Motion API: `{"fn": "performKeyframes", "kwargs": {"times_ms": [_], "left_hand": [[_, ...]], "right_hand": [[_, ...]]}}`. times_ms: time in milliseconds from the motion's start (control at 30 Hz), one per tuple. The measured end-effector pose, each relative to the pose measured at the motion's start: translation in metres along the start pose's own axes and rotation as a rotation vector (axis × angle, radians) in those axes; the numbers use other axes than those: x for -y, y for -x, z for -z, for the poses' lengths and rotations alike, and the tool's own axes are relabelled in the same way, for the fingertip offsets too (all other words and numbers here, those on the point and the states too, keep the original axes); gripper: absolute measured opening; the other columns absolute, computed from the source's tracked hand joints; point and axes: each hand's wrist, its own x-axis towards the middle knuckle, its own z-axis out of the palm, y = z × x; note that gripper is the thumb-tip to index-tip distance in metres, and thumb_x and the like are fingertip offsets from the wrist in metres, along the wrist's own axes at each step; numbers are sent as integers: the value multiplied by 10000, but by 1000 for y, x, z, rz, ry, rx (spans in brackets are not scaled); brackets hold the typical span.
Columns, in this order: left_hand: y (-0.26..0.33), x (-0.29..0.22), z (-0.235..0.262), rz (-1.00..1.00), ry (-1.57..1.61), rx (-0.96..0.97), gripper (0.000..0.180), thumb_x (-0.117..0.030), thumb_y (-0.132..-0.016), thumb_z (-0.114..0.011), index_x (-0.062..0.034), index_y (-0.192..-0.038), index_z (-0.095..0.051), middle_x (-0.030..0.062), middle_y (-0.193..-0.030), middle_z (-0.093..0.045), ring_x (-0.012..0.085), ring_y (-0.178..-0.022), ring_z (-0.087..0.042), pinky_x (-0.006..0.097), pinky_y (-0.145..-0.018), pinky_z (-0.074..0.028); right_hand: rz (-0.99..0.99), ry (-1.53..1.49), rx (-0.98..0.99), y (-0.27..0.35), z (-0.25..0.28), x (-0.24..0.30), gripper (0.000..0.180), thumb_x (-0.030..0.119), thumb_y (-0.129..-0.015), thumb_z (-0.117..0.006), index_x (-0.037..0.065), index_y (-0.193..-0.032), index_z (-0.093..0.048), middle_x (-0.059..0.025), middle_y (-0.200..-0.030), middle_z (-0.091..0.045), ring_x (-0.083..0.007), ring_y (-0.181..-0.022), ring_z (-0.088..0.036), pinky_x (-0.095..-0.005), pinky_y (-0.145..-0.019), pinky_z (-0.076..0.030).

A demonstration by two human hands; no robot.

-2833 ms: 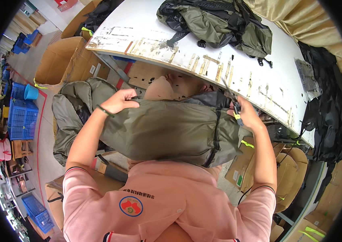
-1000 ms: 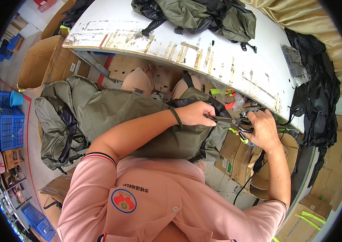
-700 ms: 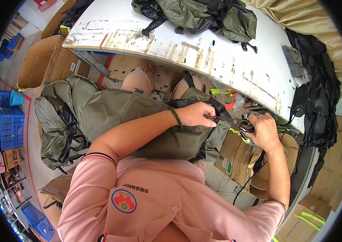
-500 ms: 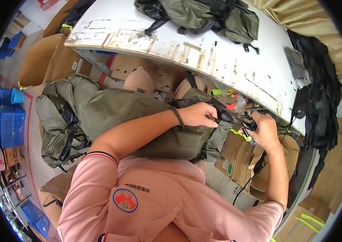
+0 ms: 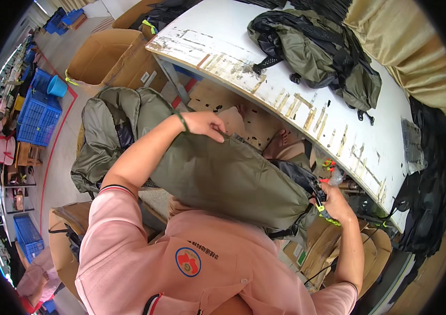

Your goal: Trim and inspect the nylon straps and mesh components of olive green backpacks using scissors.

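A large olive-green fabric bag [image 5: 218, 178] lies across my lap, its bulk folded up at the left. My left hand [image 5: 204, 125] is at the bag's far edge, with curled fingers gripping the fabric. At the bag's right end, my right hand [image 5: 334, 202] is closed around a small dark object whose kind I cannot make out. Black fabric [image 5: 296, 176] of the bag runs up to these fingers. A bright yellow-green strip [image 5: 328, 216] shows just below the right hand.
A white, stained table [image 5: 286, 100] stands ahead, with another olive-and-black bag [image 5: 317, 52] on it. Black material [image 5: 428, 173] hangs at its right end. Cardboard boxes [image 5: 102, 58] stand at the far left and beside my right forearm. Blue crates [image 5: 39, 113] are further left.
My left hand has moved left along the bag's far edge, away from the right hand. My right hand has come down and slightly left. The view has turned, shifting the table right.
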Motion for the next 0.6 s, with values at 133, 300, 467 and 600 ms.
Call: {"fn": "performKeyframes", "kwargs": {"times_ms": [133, 300, 467, 600], "left_hand": [[34, -1, -9, -102, 94, -77, 242, -128, -786, -755, -16, -943, -609, 11, -808, -626, 63, -765, -541, 247, -679, -449], [50, -2, -25, -281, 80, -252, 249, -138, -780, -757, -25, -929, -592, 15, -818, -612, 76, -763, -534, 255, -683, -449], [64, 1, -31, -305, 54, -338, 277, -176, -772, -761, -27, -932, -592, 37, -825, -612, 111, -761, -548, 269, -686, -447], [69, -1, -30, -298, 5, -327, 274, -158, -774, -759, -24, -941, -587, 45, -873, -611, 125, -807, -564, 272, -721, -447]], "right_hand": [[130, 446, -71, -28, 2, 47, 442, 342, -695, -805, 9, -834, -550, -127, -703, -609, -262, -680, -616, -376, -644, -470], [293, 524, -28, -83, -20, 88, 526, 508, -654, -769, 61, -833, -557, -112, -723, -625, -341, -716, -608, -390, -671, -443], [459, 519, -32, -107, -45, 110, 513, 496, -663, -765, 63, -838, -553, -92, -736, -619, -306, -746, -607, -383, -734, -421], [410, 459, 33, -115, -50, 128, 519, 502, -648, -776, 59, -800, -553, -93, -704, -606, -308, -700, -605, -386, -692, -432]]}}
